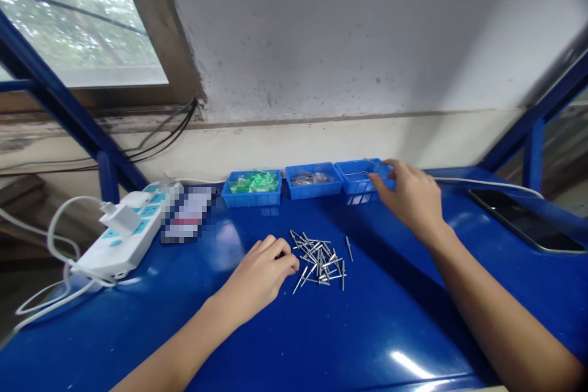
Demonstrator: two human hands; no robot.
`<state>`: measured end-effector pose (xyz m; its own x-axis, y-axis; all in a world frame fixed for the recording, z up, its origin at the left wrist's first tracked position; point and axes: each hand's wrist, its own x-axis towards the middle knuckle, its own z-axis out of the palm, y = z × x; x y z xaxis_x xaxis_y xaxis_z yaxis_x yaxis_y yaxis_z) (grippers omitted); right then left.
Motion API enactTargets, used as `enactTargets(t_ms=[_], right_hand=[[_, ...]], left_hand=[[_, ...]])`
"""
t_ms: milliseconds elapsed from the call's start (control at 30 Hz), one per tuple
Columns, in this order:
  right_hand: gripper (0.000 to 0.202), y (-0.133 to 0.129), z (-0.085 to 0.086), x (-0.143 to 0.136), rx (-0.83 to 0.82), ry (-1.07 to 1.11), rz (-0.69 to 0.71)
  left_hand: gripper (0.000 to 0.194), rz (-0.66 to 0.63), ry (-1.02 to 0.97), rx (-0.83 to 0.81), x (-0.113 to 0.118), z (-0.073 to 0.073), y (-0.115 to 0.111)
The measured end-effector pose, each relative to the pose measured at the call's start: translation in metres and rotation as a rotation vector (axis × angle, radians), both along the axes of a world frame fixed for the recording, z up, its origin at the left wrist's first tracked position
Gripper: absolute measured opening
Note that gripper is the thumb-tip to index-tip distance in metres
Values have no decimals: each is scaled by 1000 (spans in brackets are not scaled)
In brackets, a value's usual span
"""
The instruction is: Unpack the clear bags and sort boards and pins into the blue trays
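Observation:
My left hand (pixel 265 266) rests at the left side of a loose pile of thin metal pins (pixel 319 260). Its fingers are curled together, and anything inside them is hidden. The pins are silvery, some with a thicker section, and lie crossed over each other on the blue tabletop. My right hand (pixel 411 195) reaches to the right-hand blue bin (pixel 362 173), thumb and fingers apart over its right end. It is slightly blurred, and I see nothing held. A few thin metal pieces show inside that bin.
Beside that bin stand a middle blue bin (pixel 315 191) with small bagged-looking parts and a left blue bin (pixel 252 198) with green pieces. A white power strip (pixel 133 233) with cables and a blurred-out phone-like object (pixel 186 214) lie left. A black phone (pixel 523 220) lies right.

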<state>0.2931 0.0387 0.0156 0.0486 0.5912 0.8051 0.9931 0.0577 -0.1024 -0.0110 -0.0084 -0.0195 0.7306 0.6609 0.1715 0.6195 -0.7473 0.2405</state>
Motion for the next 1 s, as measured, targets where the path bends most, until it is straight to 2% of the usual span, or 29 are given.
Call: enactTargets(t_ms=[67,167,267,367,500,600,867,1000], right_hand=[[30,1,-11,-2,-206,29,10],[29,-11,-22,-30,-365,60,297],[28,-31,-25,-69,-421,14,599],[31,-48,-27,-96,-439,-69,738],[28,-57,-37,-107,-360,-105,769],[16,-55,-42,-106,-298,-112,760],[20,-55,-37,-105,-312,-102,844],[17,-55,-38,-106,-284,-166,843]], left_hand=[[20,11,9,15,1,-2,0],[19,-3,-45,-28,2,-4,-1],[17,91,-304,-174,5,-3,-3],[20,260,-626,-414,7,-2,-2],[16,364,-963,-742,9,-2,1],[18,366,-1106,-878,9,-3,1],[18,348,-1189,-1029,13,0,-6],[21,357,-1138,-1046,12,1,-4]])
